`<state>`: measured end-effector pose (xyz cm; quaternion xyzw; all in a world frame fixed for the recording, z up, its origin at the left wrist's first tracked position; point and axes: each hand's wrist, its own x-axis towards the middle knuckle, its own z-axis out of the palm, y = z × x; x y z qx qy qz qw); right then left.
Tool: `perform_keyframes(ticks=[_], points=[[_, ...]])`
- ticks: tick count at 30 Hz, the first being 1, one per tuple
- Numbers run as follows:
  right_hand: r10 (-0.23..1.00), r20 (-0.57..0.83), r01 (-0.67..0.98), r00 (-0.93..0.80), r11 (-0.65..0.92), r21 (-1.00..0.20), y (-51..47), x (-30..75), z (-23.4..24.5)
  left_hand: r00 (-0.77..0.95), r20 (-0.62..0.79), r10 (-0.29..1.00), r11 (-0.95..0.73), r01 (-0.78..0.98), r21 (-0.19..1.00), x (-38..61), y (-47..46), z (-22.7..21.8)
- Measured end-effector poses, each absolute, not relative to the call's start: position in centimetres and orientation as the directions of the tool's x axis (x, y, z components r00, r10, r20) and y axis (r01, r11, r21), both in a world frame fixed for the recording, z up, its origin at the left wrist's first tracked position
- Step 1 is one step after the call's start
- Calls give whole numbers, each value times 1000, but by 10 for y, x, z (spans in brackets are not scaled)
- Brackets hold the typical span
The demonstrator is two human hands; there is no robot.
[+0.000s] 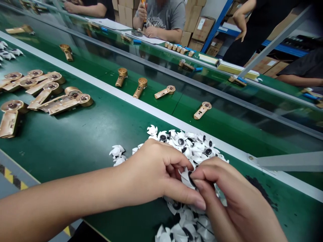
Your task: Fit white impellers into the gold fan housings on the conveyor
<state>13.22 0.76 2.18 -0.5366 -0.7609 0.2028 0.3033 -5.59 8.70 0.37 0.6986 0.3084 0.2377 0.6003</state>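
- Closest are my two hands, meeting over a green worktable, one small white bladed wheel between them.
- My left hand grasps the wheel's white blades, its index finger curled over the top and its thumb reaching underneath toward my right hand.
- My right hand pinches at the wheel's dark round centre with thumb and index finger; whether that centre is loose or fixed, I cannot tell.
- Below and between my hands lies a heap of similar white wheels, partly hidden by my right hand.
- Just right of my right hand, dark bits are scattered on the green surface.
- Just beyond my fingers spreads a larger pile of white wheels, some showing black centres.
- Left of my left hand, near my wrist, sit a few stray white wheels.
- Farther left, gold-coloured casings with round heads lie clustered together.
- Past the pile runs a white rail; behind it, spaced-out gold casings lie on a green belt.
- Farthest from my hands, a person in a grey shirt sits before stacked cardboard boxes.
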Motion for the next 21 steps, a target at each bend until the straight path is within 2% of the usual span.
perform_keyframes(ticks=[2,4,8,10,12,14,17,19,21], points=[[962,234,707,-137,261,-658,6,143,23,668,-11,744,-82,108,991,-56,87,3],[982,186,767,26,100,-633,7,166,20,627,67,776,-139,66,988,-57,89,3],[963,53,899,266,-227,-374,12,231,-11,591,155,792,-234,60,970,-62,95,4],[963,-17,912,271,-262,-315,13,261,-29,576,162,801,-260,91,961,-65,99,5],[962,-84,911,260,-274,-310,12,284,-36,560,177,809,-284,109,953,-68,103,5],[939,-171,889,300,-340,-307,13,300,-25,553,189,811,-310,133,942,-71,108,6],[883,-312,850,350,-440,-291,38,300,16,562,188,805,-344,185,921,-75,114,9],[895,-323,874,308,-400,-276,77,273,43,558,196,806,-361,201,911,-77,115,13],[955,-196,935,223,-267,-235,133,223,57,530,249,811,-391,173,904,-78,116,17]])
